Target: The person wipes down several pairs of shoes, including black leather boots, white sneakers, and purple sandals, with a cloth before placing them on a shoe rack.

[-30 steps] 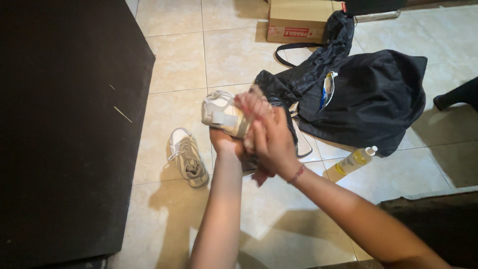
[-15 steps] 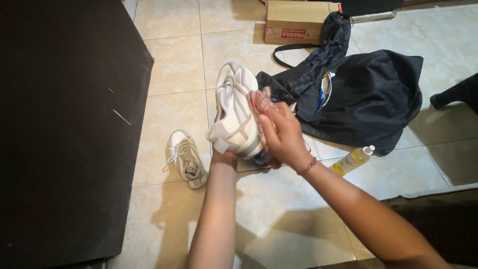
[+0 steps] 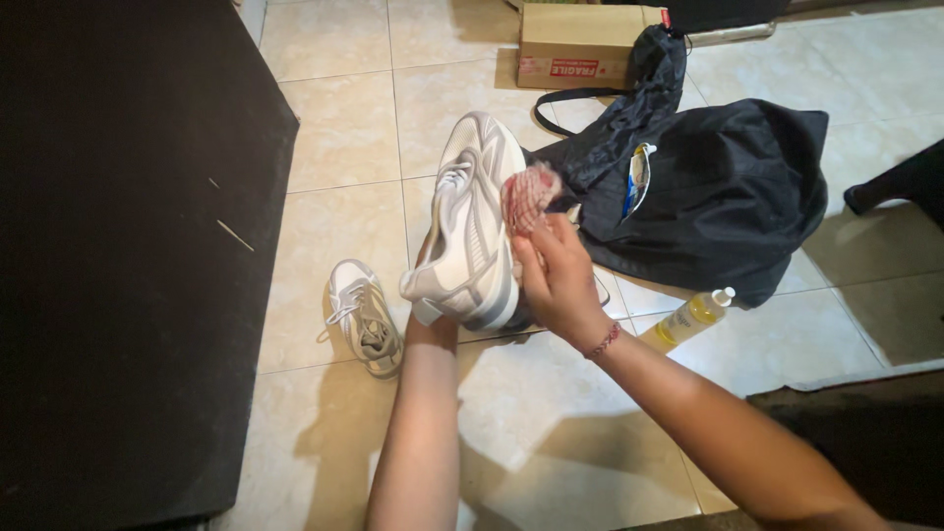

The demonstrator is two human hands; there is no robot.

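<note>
While the white and grey mesh sneaker (image 3: 470,228) is gripped from beneath by the left hand (image 3: 433,323), toe pointing away, a crumpled pink cloth (image 3: 529,195) is pinched against its right side by the right hand (image 3: 556,277).

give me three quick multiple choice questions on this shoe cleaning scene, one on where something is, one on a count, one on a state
1. Where is the bottle of yellow liquid?
A. on the tiled floor by the black bag
B. on the cardboard box
C. in the left hand

2. How many sneakers are in view?
A. one
B. two
C. four

3. What is the right hand doing?
A. resting empty on the floor
B. pressing a reddish cloth against the held sneaker
C. gripping the bottle

Answers:
1 A, the bottle lies on the floor beside the black bag.
2 B, the held sneaker plus a second sneaker on the floor.
3 B, the reddish cloth sits bunched at its fingertips on the sneaker.
</note>
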